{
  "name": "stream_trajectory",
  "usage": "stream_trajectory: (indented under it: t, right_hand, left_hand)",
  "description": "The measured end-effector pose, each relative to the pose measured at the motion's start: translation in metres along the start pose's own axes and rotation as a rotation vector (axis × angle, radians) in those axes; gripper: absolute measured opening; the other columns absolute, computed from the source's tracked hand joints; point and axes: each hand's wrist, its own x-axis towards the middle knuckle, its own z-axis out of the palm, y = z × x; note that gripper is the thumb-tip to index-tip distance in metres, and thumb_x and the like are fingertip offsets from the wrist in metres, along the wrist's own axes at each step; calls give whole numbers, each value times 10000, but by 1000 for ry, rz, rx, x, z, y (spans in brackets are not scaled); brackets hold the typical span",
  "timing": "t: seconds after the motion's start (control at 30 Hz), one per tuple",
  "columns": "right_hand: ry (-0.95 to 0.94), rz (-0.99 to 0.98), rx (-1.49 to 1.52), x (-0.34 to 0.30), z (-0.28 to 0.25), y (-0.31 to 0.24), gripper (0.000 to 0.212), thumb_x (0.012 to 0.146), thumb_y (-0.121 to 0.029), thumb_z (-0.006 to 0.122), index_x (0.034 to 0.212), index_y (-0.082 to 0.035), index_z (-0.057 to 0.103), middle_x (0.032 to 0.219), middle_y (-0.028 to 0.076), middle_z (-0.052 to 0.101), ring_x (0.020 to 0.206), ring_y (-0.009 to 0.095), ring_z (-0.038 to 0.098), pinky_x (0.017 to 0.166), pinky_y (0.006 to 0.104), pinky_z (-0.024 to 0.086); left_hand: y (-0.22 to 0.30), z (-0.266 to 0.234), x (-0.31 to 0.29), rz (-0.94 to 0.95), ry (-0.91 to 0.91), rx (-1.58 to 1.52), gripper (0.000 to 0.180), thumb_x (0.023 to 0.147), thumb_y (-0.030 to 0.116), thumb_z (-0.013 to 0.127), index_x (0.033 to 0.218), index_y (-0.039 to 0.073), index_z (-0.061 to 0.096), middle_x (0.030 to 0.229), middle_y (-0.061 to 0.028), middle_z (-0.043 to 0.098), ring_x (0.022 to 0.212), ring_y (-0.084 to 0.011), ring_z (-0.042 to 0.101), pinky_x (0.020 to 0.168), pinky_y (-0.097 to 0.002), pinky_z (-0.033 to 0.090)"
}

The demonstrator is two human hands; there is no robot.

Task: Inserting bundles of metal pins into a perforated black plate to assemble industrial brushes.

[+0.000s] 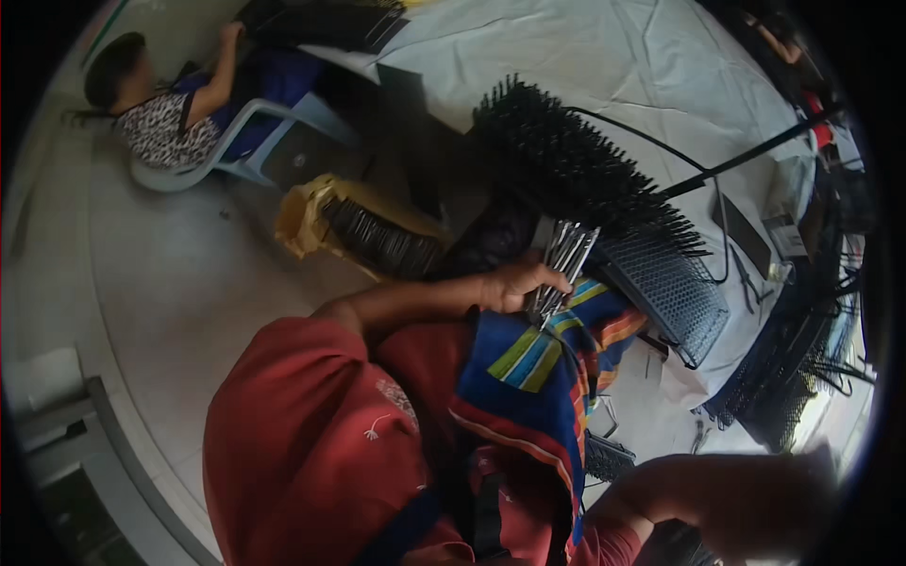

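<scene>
My left hand point(525, 286) is closed around a bundle of slim, shiny metal pieces point(569, 250), held upright over the striped blue cloth point(522, 358) on my lap. What kind of pieces they are I cannot make out. Off to the right, my right hand point(788, 500) is smeared by motion, and its fingers do not show clearly. Just beyond the bundle stands a dense mass of black, bristle-like rods point(557, 156). A dark perforated basket point(672, 297) lies to the right of the bundle.
An open yellow-brown bag point(300, 222) holds a row of dark, thin pieces. Another person point(170, 127) sits at far left in a grey plastic chair point(250, 118). White sheeting point(604, 47) covers the far area. Black mesh items point(779, 377) lie at right.
</scene>
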Motion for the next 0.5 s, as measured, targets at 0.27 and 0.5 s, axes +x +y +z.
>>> stream_trajectory:
  t: [0.27,0.5]
  right_hand:
    - [-147,-67,250,1,54,-50,337,878,-98,537,1204,-17,568,1126,97,622,858,140,596,747,270,462]
    - [-93,-162,288,5,117,-90,387,878,-158,531,1238,-15,536,1168,110,592,903,173,572,775,304,441]
  left_hand:
    - [13,0,-20,173,92,-24,197,739,-9,683,927,-20,627,779,-134,655,690,-232,663,626,-349,565]
    - [38,38,-39,161,-47,-26,377,741,12,663,1105,17,566,852,-111,638,740,-211,651,693,-320,552]
